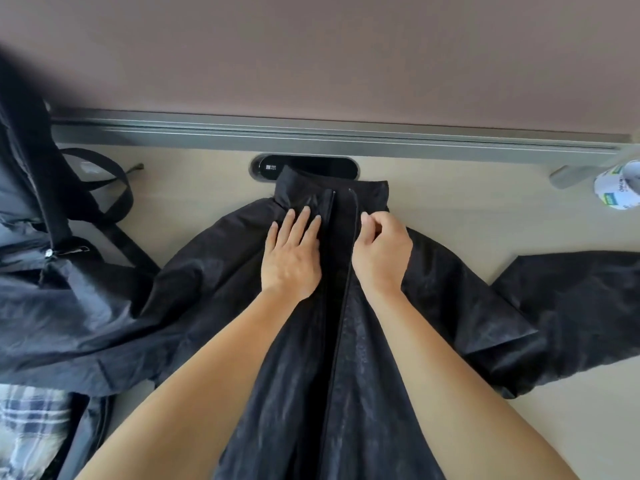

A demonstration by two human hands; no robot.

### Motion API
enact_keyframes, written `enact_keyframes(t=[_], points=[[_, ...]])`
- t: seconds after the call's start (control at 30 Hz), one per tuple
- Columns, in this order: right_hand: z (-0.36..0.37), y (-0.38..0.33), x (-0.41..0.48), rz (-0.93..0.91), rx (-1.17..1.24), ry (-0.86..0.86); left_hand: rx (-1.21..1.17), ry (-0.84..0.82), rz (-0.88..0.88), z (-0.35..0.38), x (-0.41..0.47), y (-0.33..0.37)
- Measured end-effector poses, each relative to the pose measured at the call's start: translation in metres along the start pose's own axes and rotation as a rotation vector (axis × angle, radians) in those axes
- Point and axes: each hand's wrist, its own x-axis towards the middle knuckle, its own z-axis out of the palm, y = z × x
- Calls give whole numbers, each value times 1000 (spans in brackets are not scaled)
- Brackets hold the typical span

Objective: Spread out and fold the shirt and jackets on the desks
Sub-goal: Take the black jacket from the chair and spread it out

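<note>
black jacket flat on surface, both hands at the zip

the black jacket (450, 289) lies front-up on the pale surface (190, 195), directly ahead of the person. its collar (332, 188) points toward the far edge and its body runs back toward the camera, out of frame at the bottom. the zipper (341, 306) runs down the middle, with the two front panels meeting along it. the right sleeve (571, 306) stretches out sideways to the right edge of the view. the left side of the jacket spreads toward a second dark jacket (52, 306) and meets it there.

left hand (291, 258): palm down, fingers straight and slightly fanned, pressing flat on the left front panel just beside the zipper and below the collar.

right hand (381, 254): fingers curled in, pinching the edge of the right front panel next to the zipper, at about the same height as the left hand. both forearms are bare and lie over the jacket body.

surroundings: the second dark jacket is heaped at the left. a plaid shirt (31, 420) shows under it in the lower left corner. a black strap (114, 188) loops over the surface near the heap. the collar overlaps the lower edge of an oval black cable port (311, 166). behind the port runs a grey metal rail (311, 136), then a brown partition panel (311, 46). a white labelled roll (616, 188) lies at the far right, well apart from the collar.
</note>
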Motion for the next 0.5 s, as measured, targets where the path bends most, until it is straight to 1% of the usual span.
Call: enact_keyframes(t=[0.1,0.17,0.23,0.27,0.3,0.37,0.43,0.5], points=[[5,-15,4,-124,62,96,79,-69,-12,-2,1,-1],[14,-24,13,-206,45,105,115,-88,-24,-2,2,-1],[25,-26,26,-234,-27,92,126,-82,-27,-1,2,-2],[30,-22,32,-251,-102,61,117,-82,-30,-1,2,-2],[35,-15,35,-274,-205,-10,104,-80,-35,-1,3,-2],[40,-3,35,-309,-396,-231,97,-74,-41,-1,6,-2],[32,3,33,-361,-448,-376,104,-60,-37,-2,10,-4],[14,11,23,-421,-477,-434,111,-50,-33,-3,14,-7]])
